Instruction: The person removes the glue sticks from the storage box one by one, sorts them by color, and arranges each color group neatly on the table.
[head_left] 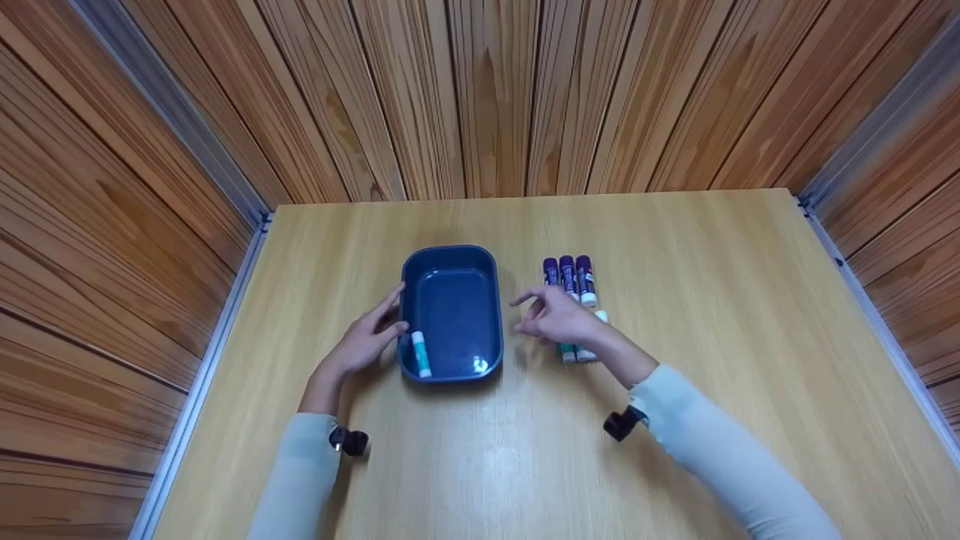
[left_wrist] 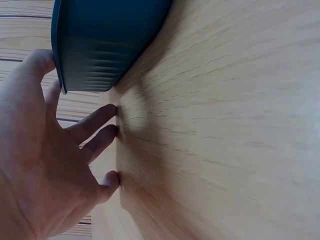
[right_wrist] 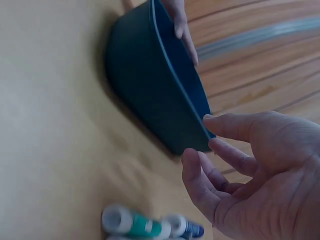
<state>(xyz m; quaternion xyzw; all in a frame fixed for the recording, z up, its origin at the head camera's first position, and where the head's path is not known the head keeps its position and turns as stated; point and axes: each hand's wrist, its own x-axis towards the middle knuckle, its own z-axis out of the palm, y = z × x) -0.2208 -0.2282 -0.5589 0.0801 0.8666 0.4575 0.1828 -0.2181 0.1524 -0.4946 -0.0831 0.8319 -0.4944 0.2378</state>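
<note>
A dark blue plastic tub (head_left: 453, 315) with round corners sits in the middle of the light wooden table (head_left: 712, 390). Inside the tub, by its left wall, lies one glue stick with a teal body and a white cap (head_left: 421, 353).

The left hand (head_left: 369, 339) rests against the left side of the tub. Its thumb touches the tub's rim, and the other fingers (left_wrist: 95, 124) are spread out and straight, with their tips on the table. It holds nothing.

The right hand (head_left: 556, 316) hovers just to the right of the tub, above the table. Its fingers (right_wrist: 227, 155) are loosely bent and apart, and nothing is in them.

Right of the tub, partly under the right hand, lie more glue sticks. Three purple glue sticks with white ends (head_left: 569, 277) lie side by side on the far side of the hand. Two teal glue sticks (head_left: 576, 352) peek out on the near side of the hand, close to the wrist.

Both arms wear pale sleeves (head_left: 720, 450), and a small black clip (head_left: 621, 424) sits at each wrist. Brown wooden walls (head_left: 480, 97) stand behind the table and on both sides.
</note>
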